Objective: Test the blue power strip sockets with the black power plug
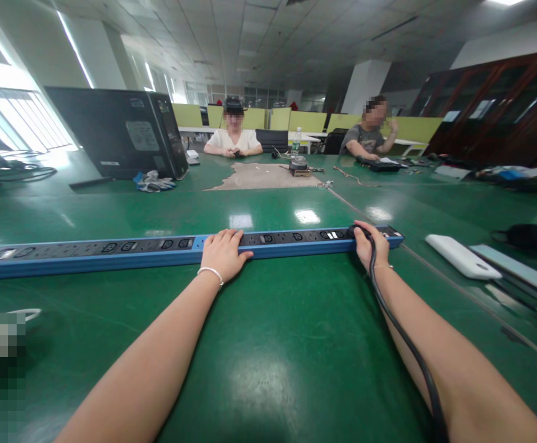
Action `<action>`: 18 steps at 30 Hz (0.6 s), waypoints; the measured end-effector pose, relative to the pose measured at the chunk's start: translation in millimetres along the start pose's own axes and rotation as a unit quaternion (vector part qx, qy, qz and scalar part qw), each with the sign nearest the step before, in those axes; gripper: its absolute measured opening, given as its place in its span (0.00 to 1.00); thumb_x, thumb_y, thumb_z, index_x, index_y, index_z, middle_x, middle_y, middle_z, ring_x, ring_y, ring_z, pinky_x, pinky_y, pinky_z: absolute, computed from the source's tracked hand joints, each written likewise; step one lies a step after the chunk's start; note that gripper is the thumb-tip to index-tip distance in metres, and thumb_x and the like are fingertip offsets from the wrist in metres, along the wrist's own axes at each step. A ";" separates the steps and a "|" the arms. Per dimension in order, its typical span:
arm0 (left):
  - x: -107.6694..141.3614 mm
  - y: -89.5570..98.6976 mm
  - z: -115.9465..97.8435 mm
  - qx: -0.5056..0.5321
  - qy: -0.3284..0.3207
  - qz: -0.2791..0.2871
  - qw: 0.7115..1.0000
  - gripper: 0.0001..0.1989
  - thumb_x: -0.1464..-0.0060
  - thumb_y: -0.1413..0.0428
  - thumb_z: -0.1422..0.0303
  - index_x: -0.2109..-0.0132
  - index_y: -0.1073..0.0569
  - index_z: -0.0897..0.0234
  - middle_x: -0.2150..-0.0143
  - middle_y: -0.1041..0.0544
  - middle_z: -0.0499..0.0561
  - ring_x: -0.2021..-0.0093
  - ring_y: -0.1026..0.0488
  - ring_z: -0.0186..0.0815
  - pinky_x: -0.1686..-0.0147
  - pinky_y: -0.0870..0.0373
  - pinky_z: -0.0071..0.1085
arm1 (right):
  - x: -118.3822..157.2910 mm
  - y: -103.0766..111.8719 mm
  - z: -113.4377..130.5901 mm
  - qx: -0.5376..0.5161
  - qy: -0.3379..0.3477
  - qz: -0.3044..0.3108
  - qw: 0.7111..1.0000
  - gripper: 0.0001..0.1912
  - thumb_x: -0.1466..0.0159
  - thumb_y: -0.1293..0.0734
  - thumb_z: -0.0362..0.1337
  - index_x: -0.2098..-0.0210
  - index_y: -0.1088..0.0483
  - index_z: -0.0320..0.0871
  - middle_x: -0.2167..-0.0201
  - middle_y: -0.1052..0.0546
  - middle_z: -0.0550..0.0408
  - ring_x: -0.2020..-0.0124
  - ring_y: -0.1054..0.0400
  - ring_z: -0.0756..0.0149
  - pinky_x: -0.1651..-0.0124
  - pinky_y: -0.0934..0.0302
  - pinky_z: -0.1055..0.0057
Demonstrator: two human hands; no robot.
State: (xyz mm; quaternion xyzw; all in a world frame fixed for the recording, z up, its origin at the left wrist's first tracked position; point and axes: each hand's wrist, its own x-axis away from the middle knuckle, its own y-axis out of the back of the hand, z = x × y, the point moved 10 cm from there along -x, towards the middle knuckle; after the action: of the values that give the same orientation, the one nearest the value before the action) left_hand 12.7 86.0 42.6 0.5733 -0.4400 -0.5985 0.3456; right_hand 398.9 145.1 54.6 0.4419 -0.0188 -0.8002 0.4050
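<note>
Power strip (296, 247), blue with black sockets, lies on the green table (259, 326), running from the left edge of my view to right of centre. My left hand (223, 253) rests palm down across it, fingers extended over the socket face, thumb at the near side. My right hand (369, 245) is closed around a black plug (353, 231) near the strip's right end; I cannot tell whether the plug is seated. Cable (402, 330) trails from it over my right forearm. White device (462, 256) lies farther right, apart from the strip. Gloves (154, 182) lie beside the computer tower (116, 132); 2 people sit beyond
</note>
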 end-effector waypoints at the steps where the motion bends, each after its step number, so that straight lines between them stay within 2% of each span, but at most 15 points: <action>1: -0.1 0.0 -0.2 0.000 0.000 -0.001 1.000 0.28 0.46 0.54 0.52 0.41 0.38 0.59 0.41 0.34 0.55 0.40 0.42 0.44 0.44 0.48 0.43 | -1.8 4.8 1.3 -0.017 -0.008 -0.020 1.000 0.17 0.43 0.40 0.45 0.62 0.26 0.43 0.62 0.23 0.50 0.57 0.31 0.57 0.45 0.44 0.53; 4: -0.1 0.1 -1.3 0.001 -0.006 -0.004 1.000 0.28 0.46 0.54 0.52 0.42 0.38 0.60 0.41 0.34 0.56 0.40 0.41 0.45 0.45 0.47 0.43 | -4.2 24.7 12.4 -0.077 -0.027 -0.106 0.991 0.19 0.40 0.42 0.45 0.58 0.28 0.42 0.59 0.24 0.48 0.57 0.31 0.59 0.47 0.41 0.57; 5: -0.1 0.1 -1.7 0.002 -0.008 -0.005 1.000 0.28 0.46 0.54 0.52 0.42 0.38 0.61 0.41 0.34 0.56 0.41 0.41 0.45 0.45 0.47 0.43 | -3.7 26.6 20.1 -0.093 -0.024 -0.116 0.989 0.19 0.40 0.42 0.45 0.57 0.28 0.42 0.58 0.24 0.49 0.56 0.31 0.60 0.48 0.40 0.59; 6: 0.0 0.1 -1.9 0.004 -0.009 -0.005 1.000 0.28 0.46 0.54 0.52 0.42 0.38 0.61 0.41 0.34 0.56 0.41 0.41 0.45 0.45 0.47 0.43 | -3.2 21.6 30.8 -0.102 -0.012 -0.095 0.990 0.19 0.40 0.42 0.46 0.57 0.28 0.42 0.58 0.24 0.49 0.56 0.31 0.61 0.49 0.39 0.60; 9: 0.2 -0.3 -1.0 0.005 -0.005 -0.004 1.000 0.28 0.46 0.54 0.52 0.41 0.38 0.60 0.41 0.34 0.55 0.40 0.42 0.44 0.45 0.47 0.43 | 6.5 -15.9 64.4 -0.109 0.019 0.043 0.993 0.18 0.42 0.39 0.46 0.60 0.26 0.42 0.60 0.23 0.50 0.57 0.30 0.60 0.50 0.38 0.61; 11: 0.2 0.0 -0.8 0.004 -0.005 -0.006 1.000 0.28 0.46 0.54 0.52 0.42 0.38 0.60 0.41 0.34 0.55 0.40 0.42 0.44 0.45 0.47 0.43 | 17.1 -36.4 76.9 -0.110 0.019 0.093 0.989 0.19 0.42 0.39 0.48 0.60 0.26 0.42 0.61 0.22 0.50 0.58 0.30 0.59 0.52 0.37 0.61; 14: 0.0 0.7 -1.0 0.003 -0.007 -0.009 1.000 0.28 0.46 0.54 0.52 0.42 0.37 0.60 0.41 0.33 0.55 0.41 0.41 0.44 0.45 0.46 0.43 | 27.3 -51.8 83.5 -0.097 0.017 0.109 0.989 0.21 0.41 0.39 0.50 0.59 0.26 0.43 0.60 0.22 0.50 0.58 0.29 0.59 0.51 0.37 0.60; 18: -0.2 1.3 -0.8 0.004 -0.006 -0.011 1.000 0.28 0.46 0.53 0.52 0.42 0.37 0.60 0.41 0.33 0.55 0.41 0.41 0.44 0.45 0.47 0.42 | 30.7 -54.3 85.4 -0.070 0.039 0.105 0.991 0.22 0.40 0.40 0.51 0.57 0.26 0.44 0.58 0.23 0.50 0.55 0.30 0.58 0.50 0.38 0.60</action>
State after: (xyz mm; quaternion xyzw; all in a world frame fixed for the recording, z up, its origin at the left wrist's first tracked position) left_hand 13.4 85.6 43.9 0.5756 -0.4378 -0.6045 0.3339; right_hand 294.3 133.2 64.3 0.4390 0.0064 -0.7347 0.5172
